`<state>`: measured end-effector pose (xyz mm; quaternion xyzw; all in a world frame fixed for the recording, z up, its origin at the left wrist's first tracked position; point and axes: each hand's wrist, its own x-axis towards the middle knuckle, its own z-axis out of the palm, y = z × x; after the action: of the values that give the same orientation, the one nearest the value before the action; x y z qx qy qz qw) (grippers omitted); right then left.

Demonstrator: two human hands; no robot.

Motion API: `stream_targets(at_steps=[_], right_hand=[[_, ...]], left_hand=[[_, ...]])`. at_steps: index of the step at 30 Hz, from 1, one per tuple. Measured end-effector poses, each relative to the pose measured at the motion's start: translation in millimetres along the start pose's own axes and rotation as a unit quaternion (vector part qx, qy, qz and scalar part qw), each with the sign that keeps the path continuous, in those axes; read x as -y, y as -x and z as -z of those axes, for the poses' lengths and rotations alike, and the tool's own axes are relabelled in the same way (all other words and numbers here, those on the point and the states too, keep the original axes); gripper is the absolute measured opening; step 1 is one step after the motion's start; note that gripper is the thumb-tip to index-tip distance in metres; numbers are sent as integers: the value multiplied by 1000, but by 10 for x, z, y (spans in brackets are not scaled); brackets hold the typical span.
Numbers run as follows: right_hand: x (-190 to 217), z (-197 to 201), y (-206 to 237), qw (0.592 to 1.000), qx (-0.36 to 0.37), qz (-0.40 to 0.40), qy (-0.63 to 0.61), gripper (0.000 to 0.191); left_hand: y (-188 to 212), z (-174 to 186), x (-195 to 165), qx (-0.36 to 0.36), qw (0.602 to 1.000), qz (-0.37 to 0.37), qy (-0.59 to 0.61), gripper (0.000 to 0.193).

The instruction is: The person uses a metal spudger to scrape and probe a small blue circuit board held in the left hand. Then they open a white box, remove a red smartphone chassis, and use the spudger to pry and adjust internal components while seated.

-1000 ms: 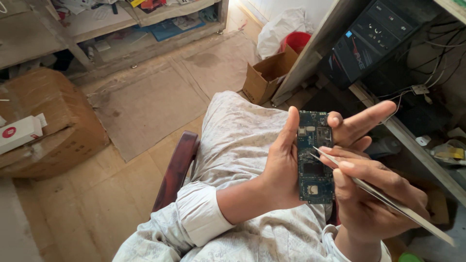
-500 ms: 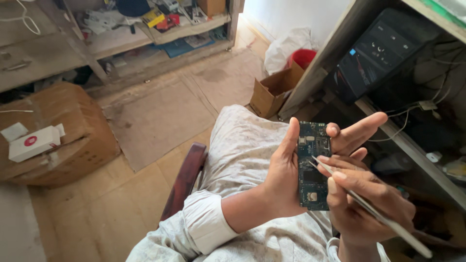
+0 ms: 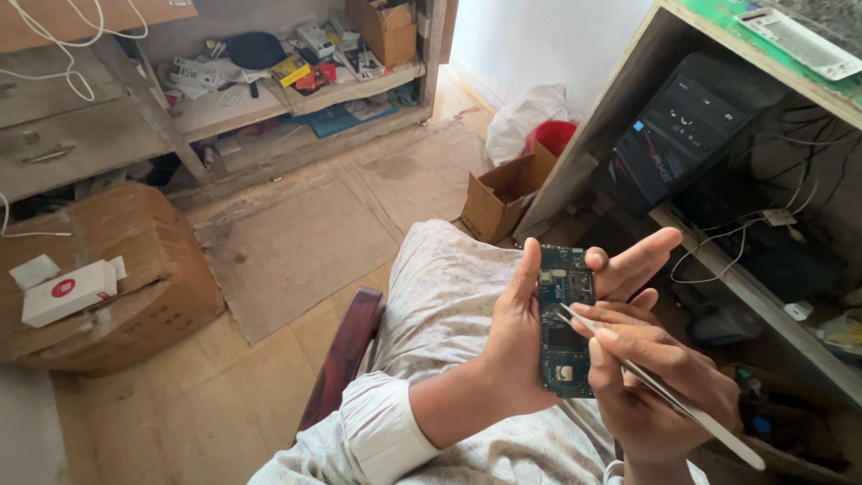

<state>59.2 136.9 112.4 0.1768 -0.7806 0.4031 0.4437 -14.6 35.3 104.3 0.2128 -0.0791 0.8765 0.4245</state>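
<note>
My left hand grips a narrow dark blue-green circuit board upright over my lap, thumb on its left edge, fingers spread behind its right edge. My right hand pinches a pair of metal tweezers, whose tips rest on the board's middle. The tweezers' long shaft runs down to the lower right. My lap is covered by light patterned cloth.
A black computer tower sits under a wooden desk at right, with cables behind it. An open cardboard box and a red bin stand near the wall. A large cardboard carton and cluttered shelves lie left.
The view has tilted up and shifted a little; the shelves show more. Both hands keep the same hold, tweezer tips still on the board.
</note>
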Motion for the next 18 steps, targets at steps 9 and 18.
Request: stream_targets(at_steps=[9, 18], right_hand=[[-8, 32, 5, 1000, 0, -3, -18, 11], [-41, 33, -1, 1000, 5, 5, -3, 12]], left_hand=[[3, -47, -1, -20, 1000, 5, -20, 64], [-11, -24, -8, -20, 1000, 9, -9, 64]])
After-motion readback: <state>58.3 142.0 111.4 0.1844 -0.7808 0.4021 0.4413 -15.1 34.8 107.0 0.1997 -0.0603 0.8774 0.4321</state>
